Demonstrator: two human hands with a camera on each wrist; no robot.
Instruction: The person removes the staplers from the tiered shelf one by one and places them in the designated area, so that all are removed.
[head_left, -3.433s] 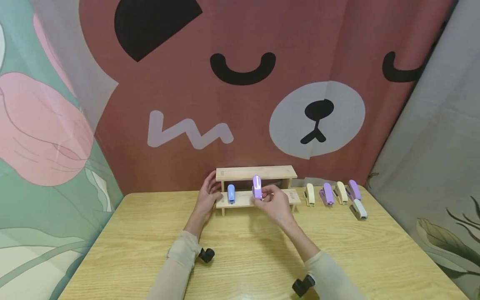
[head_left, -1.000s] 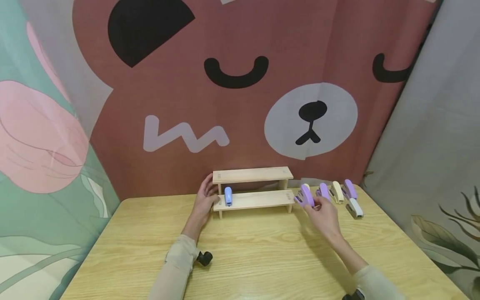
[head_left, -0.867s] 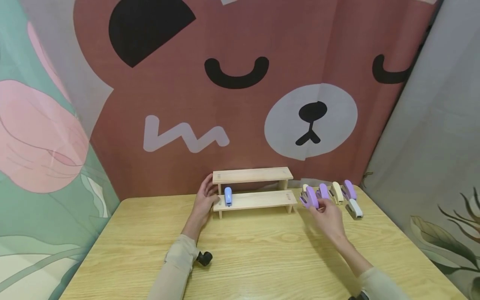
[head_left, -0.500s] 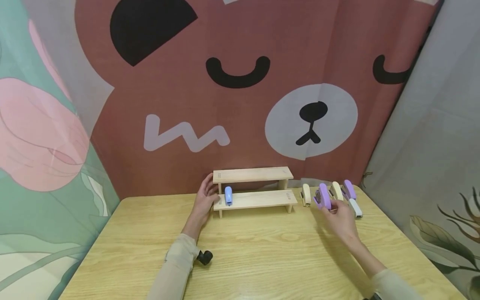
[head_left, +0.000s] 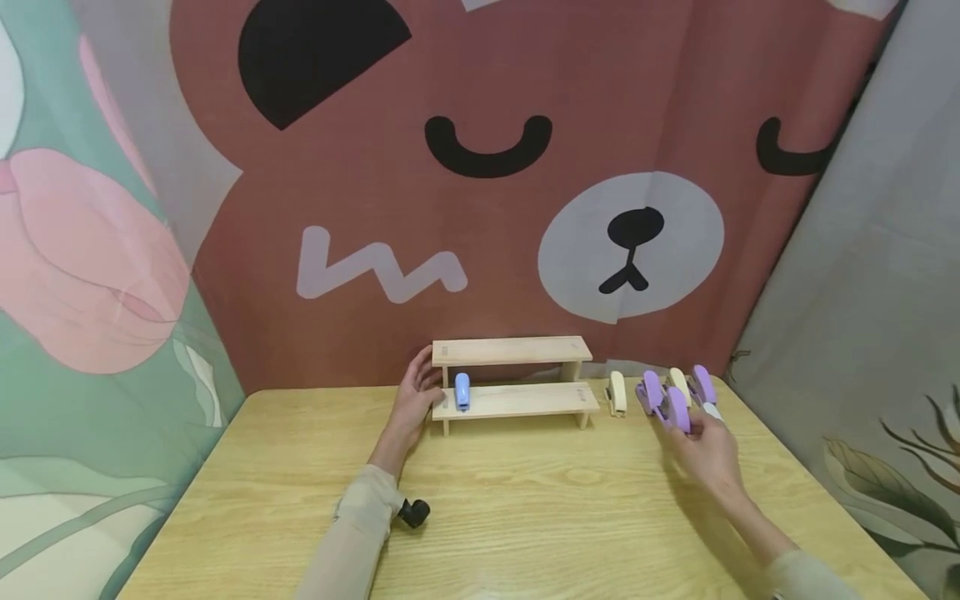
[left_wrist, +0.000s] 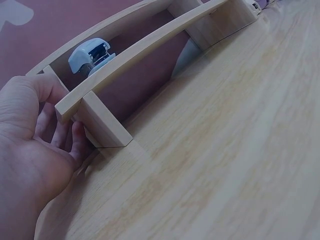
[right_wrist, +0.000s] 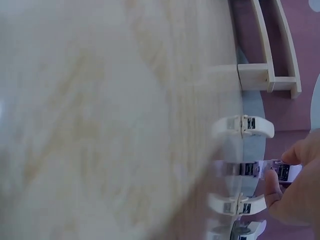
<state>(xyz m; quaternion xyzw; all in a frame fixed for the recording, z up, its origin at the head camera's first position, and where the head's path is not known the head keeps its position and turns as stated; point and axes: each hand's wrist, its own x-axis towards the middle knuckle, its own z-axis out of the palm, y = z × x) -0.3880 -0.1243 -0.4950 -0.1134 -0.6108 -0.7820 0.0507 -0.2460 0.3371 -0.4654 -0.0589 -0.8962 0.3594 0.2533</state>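
Observation:
My left hand (head_left: 411,404) holds the left end of a two-tier wooden shelf (head_left: 528,402), its thumb at the lower board's end and its fingers around the side in the left wrist view. On the lower tier, toward the left, stands a blue stapler (head_left: 462,392). Off to the right, my right hand (head_left: 711,454) pinches a purple stapler (head_left: 677,408) between thumb and fingers. It is held just in front of another purple stapler (head_left: 651,390) in a row on the table; whether the two touch, I cannot tell.
The row also has a cream stapler (head_left: 617,393) nearest the shelf, a second cream one (head_left: 678,381) and a purple one (head_left: 703,383) farther right. A white stapler (head_left: 711,410) is partly hidden by my right hand. A bear-print curtain (head_left: 495,250) hangs behind the wooden table (head_left: 480,500).
My right hand has carried the purple stapler rightward, from over the lower tier to in front of the stapler row. The left hand keeps its hold; the blue stapler has not moved.

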